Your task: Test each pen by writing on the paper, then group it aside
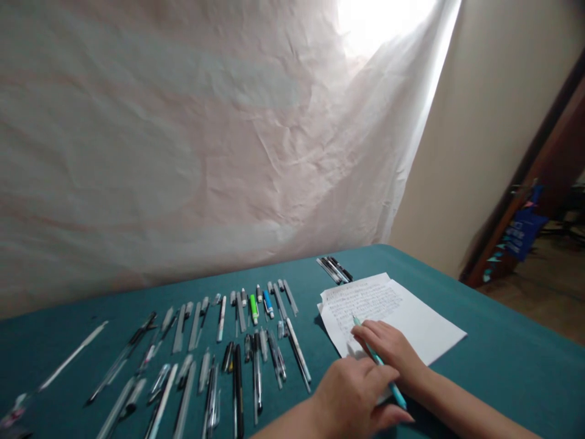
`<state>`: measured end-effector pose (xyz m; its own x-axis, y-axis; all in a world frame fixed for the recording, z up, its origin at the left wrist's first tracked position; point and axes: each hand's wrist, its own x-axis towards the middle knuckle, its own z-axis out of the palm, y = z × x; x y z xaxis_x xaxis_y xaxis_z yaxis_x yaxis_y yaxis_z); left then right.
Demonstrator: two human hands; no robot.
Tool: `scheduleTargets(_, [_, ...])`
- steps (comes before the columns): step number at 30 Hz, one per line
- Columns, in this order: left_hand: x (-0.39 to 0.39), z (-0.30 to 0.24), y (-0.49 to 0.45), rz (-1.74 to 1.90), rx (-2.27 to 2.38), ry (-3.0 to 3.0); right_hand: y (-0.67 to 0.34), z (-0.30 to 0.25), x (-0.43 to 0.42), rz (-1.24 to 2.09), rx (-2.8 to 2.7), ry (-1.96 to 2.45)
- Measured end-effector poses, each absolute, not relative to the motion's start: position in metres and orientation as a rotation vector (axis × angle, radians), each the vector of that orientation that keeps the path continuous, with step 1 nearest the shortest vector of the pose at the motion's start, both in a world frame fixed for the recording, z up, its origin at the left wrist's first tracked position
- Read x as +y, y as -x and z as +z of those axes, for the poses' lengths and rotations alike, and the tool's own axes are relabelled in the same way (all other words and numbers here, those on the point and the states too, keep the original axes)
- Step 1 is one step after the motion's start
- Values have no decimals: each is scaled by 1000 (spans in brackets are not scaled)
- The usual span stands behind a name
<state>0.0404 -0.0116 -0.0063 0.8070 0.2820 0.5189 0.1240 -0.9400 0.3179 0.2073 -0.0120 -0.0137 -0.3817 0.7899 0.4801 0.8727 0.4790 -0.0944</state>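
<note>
A teal pen (397, 393) slants across my two hands, its tip end near the paper. My right hand (388, 347) rests over the lower edge of the written sheet, fingers curled around the pen's front part. From the left, my left hand (345, 390) reaches across, its index finger over the pen's rear part and its thumb by the rear end. The left palm and some fingers are hidden. Under the right hand lie white paper sheets (432, 323), the upper left part covered with lines of handwriting too small to read.
Rows of pen parts, clear barrels and caps cover the table's left and middle, among them a green cap (254, 308), a blue cap (268, 304) and a white pen (298, 350). Several dark pens (336, 269) lie behind the paper. A pale sheet (205, 134) hangs behind the green tabletop (516, 366).
</note>
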Motion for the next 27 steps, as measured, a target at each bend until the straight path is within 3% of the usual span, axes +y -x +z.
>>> scheduleTargets(13, [-17,2,-36,754,367,-2726,-211,-14,-15,-242,-2203,1391])
scheduleTargets(27, [-15,6,-33,726,610,-2510,-193,18,-16,1119,-1306,1424])
